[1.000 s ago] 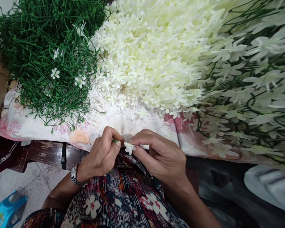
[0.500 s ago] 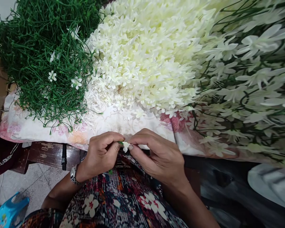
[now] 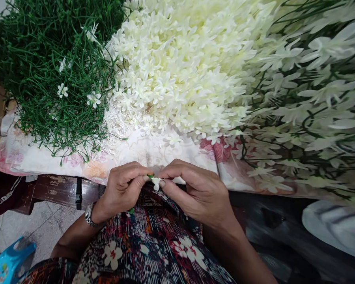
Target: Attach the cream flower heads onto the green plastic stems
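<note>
The left hand (image 3: 126, 191) pinches a thin green plastic-looking stem (image 3: 150, 176) between thumb and forefinger, while the right hand (image 3: 199, 195) grips the small white artificial-looking flower (image 3: 156, 184) at the stem's tip. The flower sits between the two hands' fingertips, just off the near edge of a white cloth printed with pink and orange blossoms (image 3: 154, 152). On that cloth, a tangled heap of dark green stems (image 3: 53, 71) lies beside a broad pile of creamy-white, loose-petalled flowers (image 3: 189, 71).
</note>
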Demonstrator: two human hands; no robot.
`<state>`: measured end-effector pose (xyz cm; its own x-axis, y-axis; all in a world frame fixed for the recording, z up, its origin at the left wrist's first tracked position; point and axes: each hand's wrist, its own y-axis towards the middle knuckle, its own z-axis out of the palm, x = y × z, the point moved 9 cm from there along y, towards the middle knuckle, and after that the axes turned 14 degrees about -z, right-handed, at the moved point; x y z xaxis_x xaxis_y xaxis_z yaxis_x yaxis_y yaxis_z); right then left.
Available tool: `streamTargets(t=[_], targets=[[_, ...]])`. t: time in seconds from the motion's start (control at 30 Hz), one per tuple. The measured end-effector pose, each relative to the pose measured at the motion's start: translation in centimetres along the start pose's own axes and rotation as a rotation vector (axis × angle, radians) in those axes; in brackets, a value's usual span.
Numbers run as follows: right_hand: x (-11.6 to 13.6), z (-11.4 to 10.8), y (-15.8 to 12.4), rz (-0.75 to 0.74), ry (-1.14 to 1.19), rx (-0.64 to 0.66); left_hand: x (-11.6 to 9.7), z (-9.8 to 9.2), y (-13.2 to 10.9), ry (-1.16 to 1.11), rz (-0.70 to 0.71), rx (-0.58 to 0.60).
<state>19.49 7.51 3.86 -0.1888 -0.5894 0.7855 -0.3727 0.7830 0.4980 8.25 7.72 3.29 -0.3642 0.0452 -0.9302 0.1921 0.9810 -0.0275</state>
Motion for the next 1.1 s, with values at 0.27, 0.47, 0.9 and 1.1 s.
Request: streamTargets(t=[0.27,0.47,0.9,1.1], targets=[[0.5,0.3,0.3,-0.036,-0.138,0.058,-0.5,0.2,-0.6,0.243,0.141,-0.048],[0.4,0.5,0.0,-0.052,-0.204,0.07,-0.7,0.6,-0.7,0.353,0.205,-0.085],[-0.6,0.9,-0.5,-0.032,-0.234,0.059,-0.3,1.4,-0.5,0.452,0.231,-0.094],[-0.5,1.0,-0.4,-0.052,-0.24,0.077,-0.2,1.9,-0.6,0.445,0.238,-0.065]])
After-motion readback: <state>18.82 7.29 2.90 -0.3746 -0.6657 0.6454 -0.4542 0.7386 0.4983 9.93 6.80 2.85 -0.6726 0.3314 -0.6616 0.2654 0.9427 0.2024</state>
